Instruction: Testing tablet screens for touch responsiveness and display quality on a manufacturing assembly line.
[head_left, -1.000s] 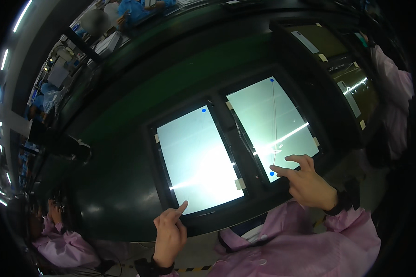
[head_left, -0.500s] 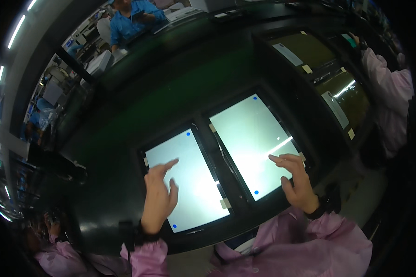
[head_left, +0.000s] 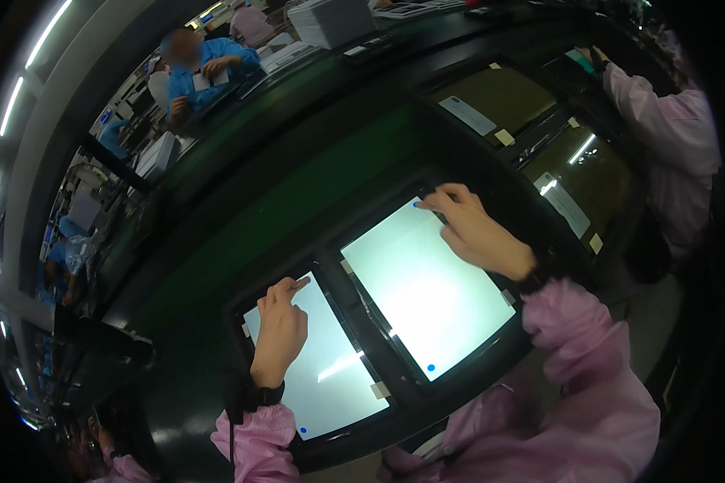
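Two lit screens, the left screen and the right screen, lie side by side on the dark bench, and both hands are at their far ends! The left hand, holding nothing, points a finger at its far corner; the right hand, also empty, fingers bent, reaches the far blue dot. Contact's hard to tell. This looks like touch work on glass, calling for light, steady fingertips.

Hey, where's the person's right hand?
In the head view, the right hand is at the top corner of the right lit screen, right by a blue dot.
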{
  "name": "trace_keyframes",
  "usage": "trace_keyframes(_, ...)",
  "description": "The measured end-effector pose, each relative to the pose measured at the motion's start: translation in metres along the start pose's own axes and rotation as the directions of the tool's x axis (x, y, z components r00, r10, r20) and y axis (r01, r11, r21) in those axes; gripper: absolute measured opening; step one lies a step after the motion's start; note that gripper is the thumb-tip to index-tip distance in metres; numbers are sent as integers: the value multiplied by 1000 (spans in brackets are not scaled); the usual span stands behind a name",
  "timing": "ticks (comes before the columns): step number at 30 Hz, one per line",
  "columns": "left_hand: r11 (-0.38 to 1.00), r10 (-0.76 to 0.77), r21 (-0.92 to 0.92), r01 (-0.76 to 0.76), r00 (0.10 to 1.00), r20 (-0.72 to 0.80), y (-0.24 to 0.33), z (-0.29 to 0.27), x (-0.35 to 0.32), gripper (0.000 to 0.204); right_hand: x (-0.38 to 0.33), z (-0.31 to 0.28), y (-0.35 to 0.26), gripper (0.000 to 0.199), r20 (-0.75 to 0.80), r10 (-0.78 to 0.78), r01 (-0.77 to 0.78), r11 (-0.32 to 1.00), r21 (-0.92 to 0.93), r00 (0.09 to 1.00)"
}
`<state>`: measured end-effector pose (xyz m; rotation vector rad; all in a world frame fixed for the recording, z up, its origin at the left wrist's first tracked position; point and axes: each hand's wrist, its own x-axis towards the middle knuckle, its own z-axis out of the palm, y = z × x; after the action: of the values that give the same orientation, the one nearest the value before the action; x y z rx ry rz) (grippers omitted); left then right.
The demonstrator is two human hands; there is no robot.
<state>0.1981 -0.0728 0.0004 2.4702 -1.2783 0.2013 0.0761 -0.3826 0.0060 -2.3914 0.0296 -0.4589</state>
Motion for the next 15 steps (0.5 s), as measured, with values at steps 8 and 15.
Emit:
trace_keyframes(8,999,30,-21,-30,999,-38,-3,1,0,49,21,15,18,32,65,46,-33,982,-188,997)
trace_keyframes(15,998,-49,-38,51,998,45,6,-8,-17,44,-6,10,-10,31,120,31,-4,975,-222,992)
